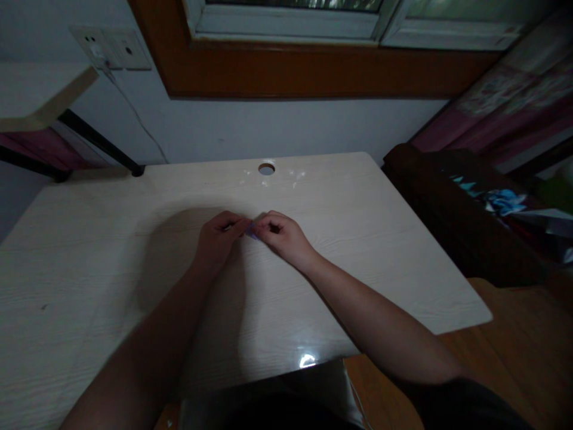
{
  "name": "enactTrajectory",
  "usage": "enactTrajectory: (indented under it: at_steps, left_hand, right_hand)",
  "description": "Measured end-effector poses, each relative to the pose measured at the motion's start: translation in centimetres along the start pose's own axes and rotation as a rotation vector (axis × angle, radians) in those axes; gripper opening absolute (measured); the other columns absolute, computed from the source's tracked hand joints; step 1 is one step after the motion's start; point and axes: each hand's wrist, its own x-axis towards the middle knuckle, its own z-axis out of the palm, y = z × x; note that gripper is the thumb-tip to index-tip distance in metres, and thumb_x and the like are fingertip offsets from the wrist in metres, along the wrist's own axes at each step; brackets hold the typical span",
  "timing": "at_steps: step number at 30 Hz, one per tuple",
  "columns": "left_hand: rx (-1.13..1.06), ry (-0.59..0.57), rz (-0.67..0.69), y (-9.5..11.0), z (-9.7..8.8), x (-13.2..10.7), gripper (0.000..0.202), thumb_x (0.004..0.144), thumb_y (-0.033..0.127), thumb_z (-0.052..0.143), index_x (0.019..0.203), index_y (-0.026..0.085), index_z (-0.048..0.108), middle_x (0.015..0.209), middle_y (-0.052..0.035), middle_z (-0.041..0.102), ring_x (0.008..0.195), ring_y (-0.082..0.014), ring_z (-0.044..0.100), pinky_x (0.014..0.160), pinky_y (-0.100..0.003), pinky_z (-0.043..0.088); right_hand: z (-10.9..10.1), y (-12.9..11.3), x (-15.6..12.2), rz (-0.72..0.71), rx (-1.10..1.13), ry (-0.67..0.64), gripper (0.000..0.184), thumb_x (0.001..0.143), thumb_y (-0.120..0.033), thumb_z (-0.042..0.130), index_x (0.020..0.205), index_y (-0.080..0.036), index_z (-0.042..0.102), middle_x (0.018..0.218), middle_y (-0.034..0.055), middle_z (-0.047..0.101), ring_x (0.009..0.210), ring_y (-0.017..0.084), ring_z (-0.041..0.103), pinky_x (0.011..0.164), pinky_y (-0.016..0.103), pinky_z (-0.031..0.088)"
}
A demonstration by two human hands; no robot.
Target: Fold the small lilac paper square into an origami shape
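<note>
Between my fingertips is a small purplish piece (252, 230), thin and partly see-through, mostly covered by the fingers; its kind is too small to make out. My left hand (220, 234) pinches it from the left with thumb and fingers pressed together. From the right, my right hand (281, 234) pinches its other side. Both hands are close together, low over the pale wood-grain table (358, 239), near its middle.
A round cable hole (266, 169) is near the table's back edge. At the left, a raised shelf (40, 95) stands on black legs. A white cord (134, 110) hangs from a wall socket (96, 48). Dark furniture with crumpled blue items (505, 202) is at the right.
</note>
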Motion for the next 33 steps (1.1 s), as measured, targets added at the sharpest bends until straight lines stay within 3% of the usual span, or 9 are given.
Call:
enactTrajectory:
  at_steps: [10, 15, 18, 22, 33]
  left_hand:
    - [-0.053, 0.079, -0.038, -0.42, 0.01, 0.07, 0.020, 0.077, 0.038, 0.073, 0.074, 0.019, 0.073, 0.070, -0.0004, 0.065, 0.068, -0.0144, 0.057, 0.067, -0.027, 0.045]
    - [-0.221, 0.171, -0.093, -0.77, -0.22, 0.70, 0.019, 0.075, 0.037, 0.076, 0.076, 0.018, 0.073, 0.073, -0.0009, 0.068, 0.068, -0.0125, 0.058, 0.065, -0.025, 0.046]
    - [-0.198, 0.190, -0.103, -0.86, -0.17, 0.89, 0.022, 0.074, 0.039, 0.076, 0.077, 0.017, 0.074, 0.074, -0.0017, 0.069, 0.069, -0.0130, 0.060, 0.066, -0.024, 0.047]
    - [-0.176, 0.177, -0.109, -0.74, 0.13, 0.74, 0.023, 0.074, 0.040, 0.077, 0.077, 0.017, 0.075, 0.073, -0.0019, 0.069, 0.069, -0.0133, 0.061, 0.067, -0.025, 0.049]
    - [-0.233, 0.035, -0.163, -0.24, 0.36, 0.27, 0.026, 0.072, 0.040, 0.080, 0.080, 0.017, 0.073, 0.078, -0.0028, 0.074, 0.073, -0.0164, 0.069, 0.076, -0.031, 0.058]
  right_hand:
    - [-0.05, 0.20, 0.07, 0.044, 0.036, 0.003, 0.010, 0.082, -0.030, 0.071, 0.080, -0.020, 0.072, 0.081, 0.0012, 0.064, 0.070, 0.014, 0.056, 0.066, 0.029, 0.043]
    - [0.03, -0.07, -0.01, 0.028, 0.016, 0.031, 0.011, 0.082, -0.030, 0.070, 0.078, -0.020, 0.072, 0.082, 0.0017, 0.064, 0.070, 0.013, 0.056, 0.065, 0.028, 0.043]
    - [0.27, -0.02, -0.08, 0.071, 0.097, 0.051, 0.016, 0.083, -0.034, 0.069, 0.090, -0.020, 0.072, 0.083, 0.0023, 0.067, 0.072, 0.014, 0.058, 0.067, 0.027, 0.045]
    - [0.52, 0.40, -0.16, 0.114, 0.169, 0.014, 0.028, 0.082, -0.040, 0.073, 0.102, -0.020, 0.073, 0.088, 0.0034, 0.071, 0.074, 0.014, 0.060, 0.070, 0.028, 0.048]
    - [0.49, 0.61, -0.05, 0.171, 0.244, 0.055, 0.027, 0.080, -0.046, 0.075, 0.089, -0.020, 0.073, 0.082, 0.0031, 0.072, 0.075, 0.016, 0.064, 0.073, 0.031, 0.049]
